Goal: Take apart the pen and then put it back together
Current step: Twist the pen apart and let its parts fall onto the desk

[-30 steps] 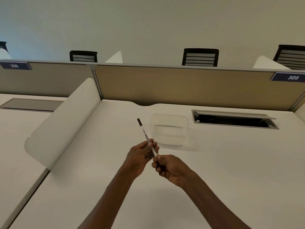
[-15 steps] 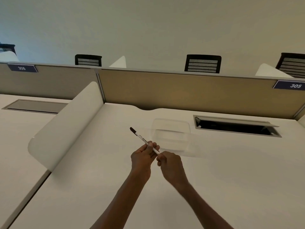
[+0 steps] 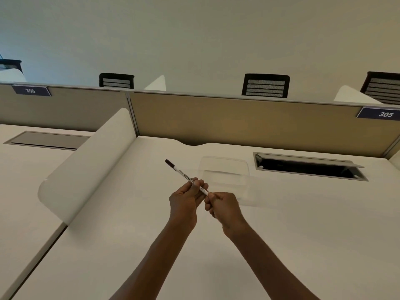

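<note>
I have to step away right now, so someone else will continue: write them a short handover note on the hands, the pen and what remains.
Left hand: grips the pen at mid-barrel, above the desk.
Right hand: fingers curled round the pen's near end.
Pen: tilted, dark capped tip pointing up and away to the left; looks whole.
Clear plastic container: on the desk behind the hands.
Done: pen picked up; no parts lie separated.
Left: pull it apart, then put it back together.

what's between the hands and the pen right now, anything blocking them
Nothing visible. The left hand already grips the pen around its barrel, and the right hand pinches its near end. The clear container sits apart on the desk behind them.
</note>
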The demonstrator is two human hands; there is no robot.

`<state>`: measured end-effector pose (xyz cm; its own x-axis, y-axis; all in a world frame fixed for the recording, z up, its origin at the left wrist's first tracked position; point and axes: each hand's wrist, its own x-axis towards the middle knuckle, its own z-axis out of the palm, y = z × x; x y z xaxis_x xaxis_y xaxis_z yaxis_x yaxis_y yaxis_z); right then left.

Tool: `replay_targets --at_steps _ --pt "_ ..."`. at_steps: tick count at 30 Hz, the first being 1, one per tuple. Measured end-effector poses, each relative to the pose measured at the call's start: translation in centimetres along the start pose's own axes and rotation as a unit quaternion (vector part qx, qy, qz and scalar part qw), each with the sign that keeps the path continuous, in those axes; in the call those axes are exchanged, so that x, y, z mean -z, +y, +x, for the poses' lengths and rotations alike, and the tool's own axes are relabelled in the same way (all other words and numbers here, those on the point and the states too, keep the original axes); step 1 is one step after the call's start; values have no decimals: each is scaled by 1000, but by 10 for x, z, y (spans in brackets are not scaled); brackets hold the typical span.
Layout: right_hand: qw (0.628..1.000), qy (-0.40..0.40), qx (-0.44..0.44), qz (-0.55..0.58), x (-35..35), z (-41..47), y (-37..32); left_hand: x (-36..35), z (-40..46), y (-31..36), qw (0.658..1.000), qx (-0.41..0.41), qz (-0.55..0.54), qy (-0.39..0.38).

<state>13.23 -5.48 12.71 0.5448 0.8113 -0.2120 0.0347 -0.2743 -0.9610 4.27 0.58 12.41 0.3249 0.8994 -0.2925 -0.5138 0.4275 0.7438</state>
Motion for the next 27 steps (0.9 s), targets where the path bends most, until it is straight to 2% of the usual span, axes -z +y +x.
replay_targets --at_steps 1,3,4,5,6,7,9,10,11,12,14,16,18,21,23,24,25,26,27 --pt "988 56 90 -116 -2 0 4 -3 0 -1 1000 7 -14 16" --pt "902 149 260 -311 -6 -2 12 -8 1 -1 998 29 -42 39" --pt "865 168 306 -360 -7 -2 16 -10 1 -1 997 39 -48 47" --pt "845 175 332 -381 -7 -2 19 -11 1 -1 997 44 -48 49" --pt "850 165 337 -370 -6 -1 21 -10 2 0 997 45 -44 43" --pt "885 137 308 -320 -4 0 20 -8 2 1 998 43 -35 31" --pt "987 -12 130 -98 1 3 8 -3 4 6 999 35 -7 -6" --pt "995 -92 21 34 5 3 0 1 5 9 999 31 6 -26" --pt "976 -152 -69 138 11 5 -7 3 5 12 998 27 15 -47" --pt "953 -191 -129 196 17 6 -12 5 6 15 997 23 22 -67" --pt "924 -245 -183 229 24 7 -19 5 7 21 995 14 34 -97" --pt "910 -257 -205 253 24 6 -23 3 7 25 994 4 38 -104" --pt "919 -213 -200 264 18 6 -24 0 6 26 996 -8 35 -87" --pt "975 -93 -113 167 4 8 -19 -7 3 20 999 -18 23 -34" --pt "1000 14 20 3 -4 6 -15 -13 2 16 1000 -6 -2 5" --pt "984 78 122 -104 -6 7 -10 -16 3 15 1000 6 -17 22" --pt "940 136 231 -212 -8 8 -6 -19 3 15 999 21 -30 37" --pt "881 178 319 -302 -8 7 -2 -21 4 15 997 34 -40 49" --pt "830 197 373 -365 -7 7 3 -23 5 15 996 44 -45 59"
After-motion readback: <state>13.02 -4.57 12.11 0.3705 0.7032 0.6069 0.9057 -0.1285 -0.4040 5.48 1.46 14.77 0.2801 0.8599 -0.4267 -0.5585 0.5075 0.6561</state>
